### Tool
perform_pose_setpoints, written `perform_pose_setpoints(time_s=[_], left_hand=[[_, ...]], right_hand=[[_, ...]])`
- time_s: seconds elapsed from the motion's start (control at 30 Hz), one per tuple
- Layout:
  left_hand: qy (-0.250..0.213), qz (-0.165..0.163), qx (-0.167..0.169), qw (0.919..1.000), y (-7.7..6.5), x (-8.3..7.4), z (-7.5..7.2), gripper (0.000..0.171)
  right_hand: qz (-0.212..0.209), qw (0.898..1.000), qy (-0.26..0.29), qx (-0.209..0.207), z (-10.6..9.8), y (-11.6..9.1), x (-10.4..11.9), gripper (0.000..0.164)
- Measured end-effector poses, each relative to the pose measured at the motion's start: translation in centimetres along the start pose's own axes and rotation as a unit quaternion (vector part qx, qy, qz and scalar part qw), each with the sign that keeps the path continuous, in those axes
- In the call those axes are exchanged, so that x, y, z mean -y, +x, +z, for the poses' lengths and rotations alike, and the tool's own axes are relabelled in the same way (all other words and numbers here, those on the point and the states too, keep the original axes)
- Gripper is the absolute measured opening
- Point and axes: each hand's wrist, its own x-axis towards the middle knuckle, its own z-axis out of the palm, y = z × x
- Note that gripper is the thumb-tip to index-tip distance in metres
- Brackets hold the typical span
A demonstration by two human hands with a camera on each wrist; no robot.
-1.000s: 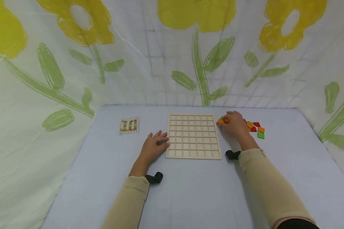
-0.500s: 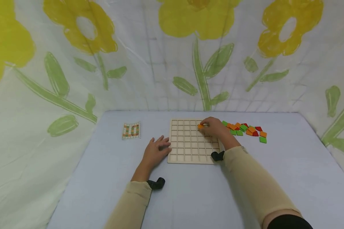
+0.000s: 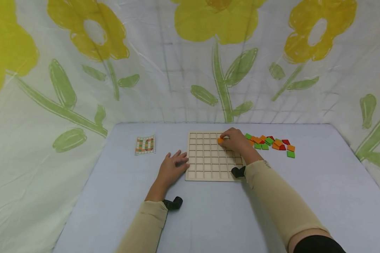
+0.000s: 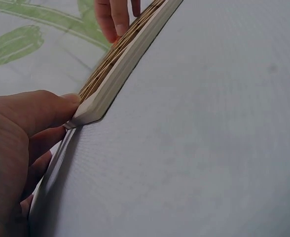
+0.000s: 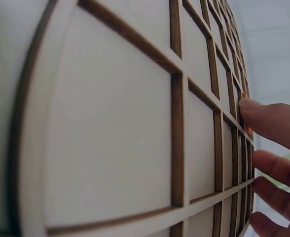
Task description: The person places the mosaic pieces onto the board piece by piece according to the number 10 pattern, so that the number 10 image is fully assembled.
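Note:
A pale wooden grid board (image 3: 198, 167) lies in the middle of the table in the head view. My right hand (image 3: 236, 141) reaches over its upper right part and pinches an orange square tile (image 3: 220, 140) at a cell near the back edge. In the right wrist view the thumb covers most of that tile (image 5: 250, 131), so only slivers of orange show. At the board's left side is my left hand (image 3: 171, 168), its fingers spread and relaxed. In the left wrist view the left thumb touches the board's edge (image 4: 103, 96).
Right of the board lie several loose green, orange and red tiles (image 3: 268, 141), some overlapping. A small card with a coloured grid pattern (image 3: 145, 145) lies at the back left. Behind the table hangs a white cloth with printed yellow flowers (image 3: 215, 21).
My right hand has moved left from the loose tiles to the board, bringing the orange tile. Over the last half second it has barely shifted. The left hand stays at the board's edge.

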Motion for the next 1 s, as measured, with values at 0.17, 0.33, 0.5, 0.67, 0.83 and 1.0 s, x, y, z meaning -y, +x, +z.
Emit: perform_pose_setpoints(time_s=[0.17, 0.33, 0.5, 0.67, 0.83, 1.0], left_hand=[[-0.004, 0.001, -0.001, 1.0000, -0.1, 0.0, 0.2, 0.029], [-0.005, 0.001, -0.001, 1.0000, -0.2, -0.1, 0.3, 0.029], [-0.014, 0.008, 0.000, 0.9999, -0.3, -0.1, 0.4, 0.029], [-0.005, 0.016, -0.001, 0.9999, -0.3, 0.0, 0.3, 0.029], [0.000, 0.020, -0.003, 0.9998, -0.2, 0.0, 0.0, 0.029], [-0.003, 0.014, 0.000, 0.9999, -0.2, -0.1, -0.3, 0.030]], right_hand=[[0.006, 1.000, -0.001, -0.005, 0.1, -0.1, -0.1, 0.035], [0.009, 1.000, -0.011, -0.009, 0.2, -0.1, -0.2, 0.033], [0.001, 1.000, 0.000, -0.007, 0.1, -0.2, -0.8, 0.039], [0.011, 1.000, -0.003, -0.023, -1.5, -0.8, -2.1, 0.042], [0.049, 0.998, -0.008, -0.039, -4.2, -1.8, -4.5, 0.046], [0.090, 0.995, 0.004, -0.042, -6.8, -3.6, -7.4, 0.052]])
